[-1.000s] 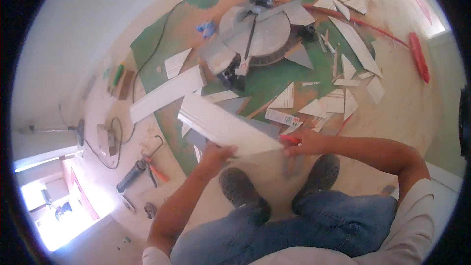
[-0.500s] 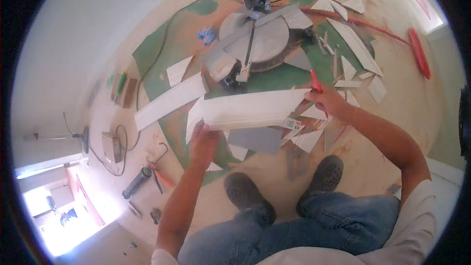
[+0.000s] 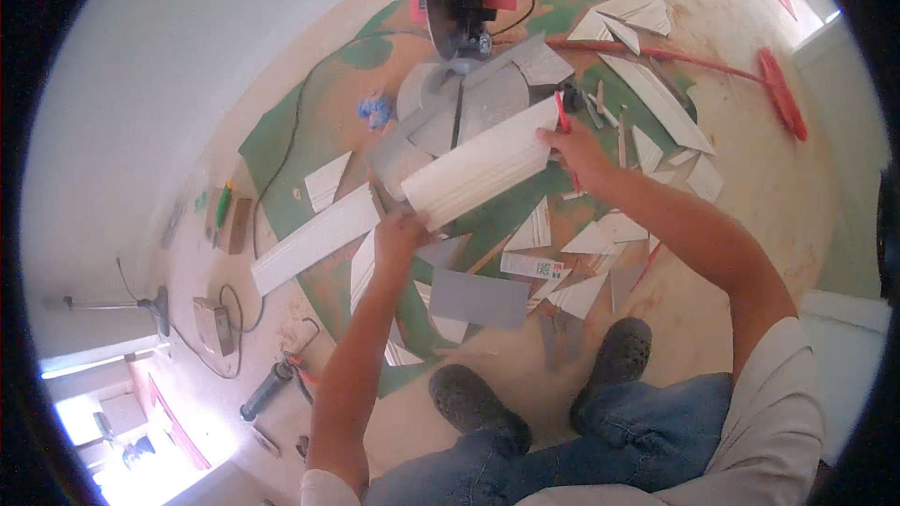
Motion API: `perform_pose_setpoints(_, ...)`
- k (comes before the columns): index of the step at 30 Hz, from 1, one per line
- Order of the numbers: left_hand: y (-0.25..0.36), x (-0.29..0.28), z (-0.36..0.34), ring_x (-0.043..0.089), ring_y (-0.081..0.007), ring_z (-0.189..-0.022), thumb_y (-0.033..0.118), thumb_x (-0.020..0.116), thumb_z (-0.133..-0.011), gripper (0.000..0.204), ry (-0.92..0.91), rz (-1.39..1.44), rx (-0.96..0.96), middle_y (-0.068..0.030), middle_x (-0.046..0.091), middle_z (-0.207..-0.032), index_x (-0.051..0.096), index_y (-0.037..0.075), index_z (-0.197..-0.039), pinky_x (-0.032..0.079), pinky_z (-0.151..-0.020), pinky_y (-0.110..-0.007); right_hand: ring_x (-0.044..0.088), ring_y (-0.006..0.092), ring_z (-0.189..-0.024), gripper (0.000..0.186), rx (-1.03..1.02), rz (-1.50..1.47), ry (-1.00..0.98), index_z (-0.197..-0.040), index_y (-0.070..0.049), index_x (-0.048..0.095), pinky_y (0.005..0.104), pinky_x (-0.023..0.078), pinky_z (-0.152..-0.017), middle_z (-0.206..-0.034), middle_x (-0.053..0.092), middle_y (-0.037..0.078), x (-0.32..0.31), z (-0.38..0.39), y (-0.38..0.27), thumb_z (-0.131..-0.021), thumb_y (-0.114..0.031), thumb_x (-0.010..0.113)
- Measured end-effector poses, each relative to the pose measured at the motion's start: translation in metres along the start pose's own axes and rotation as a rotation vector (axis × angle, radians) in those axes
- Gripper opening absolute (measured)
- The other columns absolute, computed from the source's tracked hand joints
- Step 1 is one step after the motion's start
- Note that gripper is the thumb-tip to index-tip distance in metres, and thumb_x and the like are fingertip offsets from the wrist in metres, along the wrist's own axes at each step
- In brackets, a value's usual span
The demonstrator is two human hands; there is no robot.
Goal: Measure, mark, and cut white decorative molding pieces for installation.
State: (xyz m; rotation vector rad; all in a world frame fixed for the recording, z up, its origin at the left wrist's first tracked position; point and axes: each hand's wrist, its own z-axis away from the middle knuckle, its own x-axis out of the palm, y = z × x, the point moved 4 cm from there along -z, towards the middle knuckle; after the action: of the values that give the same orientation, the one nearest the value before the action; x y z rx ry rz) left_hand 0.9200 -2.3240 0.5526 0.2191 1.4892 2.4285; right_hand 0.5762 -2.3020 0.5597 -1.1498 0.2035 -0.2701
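A white piece of moulding [image 3: 483,161] with ridged lines hangs slanted between my hands, its right end farther from me. My left hand [image 3: 401,232] grips its lower left corner, while my right hand [image 3: 581,155] is closed on the right end. A red pencil [image 3: 562,112] also sticks up from my right fingers. Just beyond the moulding stands a mitre saw, its round grey table [image 3: 506,86] partly covered by the piece and its saw head [image 3: 459,0] raised.
Many white offcuts [image 3: 581,295] litter the green sheet [image 3: 281,155]. A longer moulding strip [image 3: 314,239] lies left; a grey panel [image 3: 480,298] is near my feet. A caulking gun [image 3: 269,389] rests at lower left, a red broom [image 3: 781,94] at right. A cord [image 3: 298,112] crosses the floor.
Both hands have lifted the moulding away from me toward the saw table. Its right end has swung farther up, so it now slants over the table's front edge.
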Motion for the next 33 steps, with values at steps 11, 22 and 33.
perform_pose_setpoints(11,-0.02,-0.03,-0.012,0.069,-0.0215,-0.079,0.025,0.06,-0.096,0.034,0.025,-0.082,0.029,-0.0159,0.07,-0.095,0.06,-0.006,-0.11,0.058,-0.073,-0.033,0.065,0.021,-0.079,0.033,-0.093,0.069,0.091,-0.1,0.003,0.063,0.0358,0.051,-0.069,-0.091,0.068,0.013,-0.002,-0.094,-0.007,-0.085,-0.025,0.072)
perform_pose_setpoints(22,-0.041,-0.085,0.035,0.069,-0.0172,-0.08,0.021,0.06,-0.094,0.026,0.19,-0.189,-0.075,-0.0108,0.072,-0.09,0.066,-0.004,-0.101,0.054,-0.075,-0.029,0.063,0.0422,-0.105,0.07,-0.241,0.911,0.217,-0.119,0.006,0.054,0.0479,0.049,-0.091,-0.107,0.065,0.028,-0.005,-0.095,-0.035,-0.08,-0.049,0.073)
perform_pose_setpoints(33,-0.02,-0.14,0.045,0.068,-0.0212,-0.077,0.012,0.057,-0.094,0.02,0.263,-0.124,0.105,-0.0142,0.069,-0.089,0.064,-0.005,-0.101,0.058,-0.068,-0.032,0.055,0.0404,-0.12,0.092,-0.3,0.732,0.13,-0.139,0.006,0.034,0.0453,0.043,-0.101,-0.128,0.055,0.028,0.019,-0.079,-0.024,-0.074,-0.041,0.078)
